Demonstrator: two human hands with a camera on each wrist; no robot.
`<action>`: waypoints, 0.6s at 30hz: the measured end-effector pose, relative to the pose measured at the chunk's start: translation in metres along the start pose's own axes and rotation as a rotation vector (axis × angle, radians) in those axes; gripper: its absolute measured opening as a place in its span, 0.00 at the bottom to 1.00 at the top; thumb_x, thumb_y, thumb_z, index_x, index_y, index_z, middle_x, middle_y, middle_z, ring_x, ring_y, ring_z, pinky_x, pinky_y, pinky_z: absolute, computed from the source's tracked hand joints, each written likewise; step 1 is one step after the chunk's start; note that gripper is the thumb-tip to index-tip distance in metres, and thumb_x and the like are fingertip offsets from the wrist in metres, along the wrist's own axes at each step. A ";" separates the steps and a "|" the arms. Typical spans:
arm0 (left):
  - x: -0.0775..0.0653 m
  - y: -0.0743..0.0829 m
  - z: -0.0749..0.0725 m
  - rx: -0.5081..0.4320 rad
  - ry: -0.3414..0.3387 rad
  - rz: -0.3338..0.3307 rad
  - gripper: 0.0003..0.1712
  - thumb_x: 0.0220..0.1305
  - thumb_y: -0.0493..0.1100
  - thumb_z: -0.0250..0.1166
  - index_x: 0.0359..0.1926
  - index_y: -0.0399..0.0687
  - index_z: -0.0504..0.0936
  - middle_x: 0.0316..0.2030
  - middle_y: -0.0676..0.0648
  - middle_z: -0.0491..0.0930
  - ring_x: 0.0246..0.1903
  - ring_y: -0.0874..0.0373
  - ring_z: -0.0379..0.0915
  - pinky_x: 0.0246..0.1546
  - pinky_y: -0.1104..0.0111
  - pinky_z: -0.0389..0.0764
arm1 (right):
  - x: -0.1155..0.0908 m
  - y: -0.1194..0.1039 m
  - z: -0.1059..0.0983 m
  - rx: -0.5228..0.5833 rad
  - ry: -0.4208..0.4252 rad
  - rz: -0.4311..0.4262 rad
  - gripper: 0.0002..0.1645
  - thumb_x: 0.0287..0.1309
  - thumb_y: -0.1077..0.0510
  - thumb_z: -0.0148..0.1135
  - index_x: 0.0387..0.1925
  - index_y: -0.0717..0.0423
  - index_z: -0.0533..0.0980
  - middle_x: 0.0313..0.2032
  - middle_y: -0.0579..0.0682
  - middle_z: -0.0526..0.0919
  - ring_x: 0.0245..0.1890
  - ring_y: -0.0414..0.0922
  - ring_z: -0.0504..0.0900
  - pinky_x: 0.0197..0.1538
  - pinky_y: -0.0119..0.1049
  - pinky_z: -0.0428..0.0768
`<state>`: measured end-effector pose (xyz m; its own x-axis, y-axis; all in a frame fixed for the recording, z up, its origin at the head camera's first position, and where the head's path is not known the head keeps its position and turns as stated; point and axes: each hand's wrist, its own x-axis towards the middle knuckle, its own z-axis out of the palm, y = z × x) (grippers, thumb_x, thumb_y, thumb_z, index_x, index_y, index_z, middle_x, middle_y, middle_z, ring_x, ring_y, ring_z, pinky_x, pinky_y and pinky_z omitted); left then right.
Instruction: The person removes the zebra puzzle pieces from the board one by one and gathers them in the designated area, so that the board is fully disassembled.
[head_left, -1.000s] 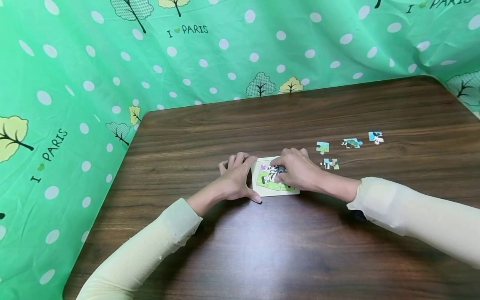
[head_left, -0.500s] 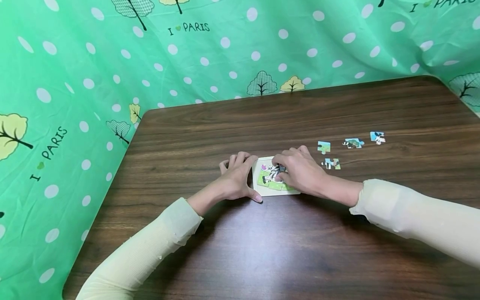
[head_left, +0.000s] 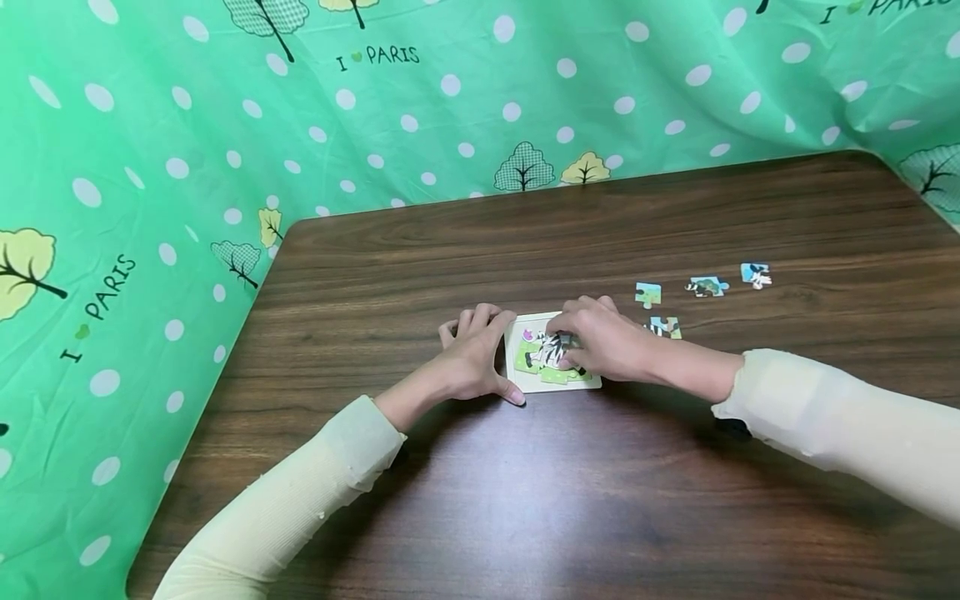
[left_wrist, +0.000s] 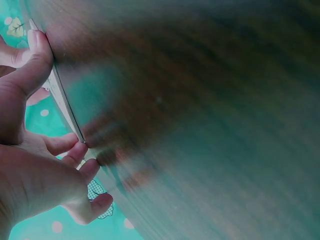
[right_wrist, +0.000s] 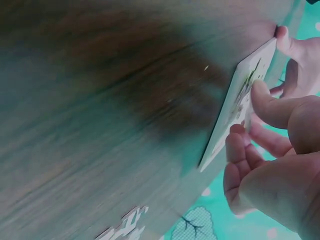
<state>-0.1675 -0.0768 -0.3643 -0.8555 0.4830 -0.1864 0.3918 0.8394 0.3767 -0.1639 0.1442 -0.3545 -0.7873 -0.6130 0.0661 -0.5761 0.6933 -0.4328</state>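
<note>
The pale puzzle tray [head_left: 538, 387] lay flat on the table [head_left: 420, 500], a thin rectangle with softly rounded corners and a plain border. It looked stiff and light, likely to skid on that smooth, wood-grained top, so its edges were the place to steady it. Your left grip [head_left: 468, 357] stood wide, holding the tray's left side, thumb at the near corner and forefinger at the far one. Your right grip [head_left: 609, 337] was narrower, thumb and bent fingers seeming to pinch the zebra pieces [head_left: 552, 350] over the tray; how firmly could not be told. Those pieces, black-striped above bright green, seemed rigid and nearly weightless, best taken by their rims, with gentle treatment for the tabs. Past your right grip lay four loose pieces [head_left: 707, 287], flat, knobbed and printed in colour.
</note>
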 end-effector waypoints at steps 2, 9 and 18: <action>0.000 0.000 0.000 0.002 0.000 -0.003 0.66 0.28 0.61 0.81 0.70 0.53 0.59 0.65 0.47 0.56 0.61 0.50 0.51 0.58 0.48 0.51 | -0.003 0.003 -0.003 0.009 0.009 -0.010 0.26 0.45 0.59 0.75 0.48 0.62 0.80 0.40 0.53 0.81 0.44 0.51 0.75 0.47 0.47 0.63; 0.000 0.001 0.001 0.007 0.000 -0.014 0.66 0.27 0.61 0.81 0.70 0.54 0.59 0.66 0.47 0.56 0.62 0.50 0.51 0.59 0.48 0.50 | -0.025 0.028 -0.029 0.057 0.085 0.052 0.21 0.49 0.58 0.73 0.46 0.58 0.81 0.37 0.49 0.80 0.40 0.49 0.74 0.46 0.48 0.68; 0.001 0.000 0.001 0.008 0.004 -0.017 0.66 0.27 0.61 0.82 0.70 0.54 0.59 0.66 0.47 0.57 0.62 0.50 0.51 0.59 0.48 0.50 | -0.076 0.086 -0.063 0.017 0.209 0.257 0.14 0.51 0.57 0.72 0.41 0.54 0.81 0.34 0.45 0.79 0.32 0.39 0.73 0.35 0.29 0.68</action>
<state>-0.1676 -0.0761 -0.3656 -0.8635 0.4676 -0.1888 0.3798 0.8493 0.3667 -0.1674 0.2741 -0.3396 -0.9354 -0.3266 0.1356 -0.3507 0.8078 -0.4737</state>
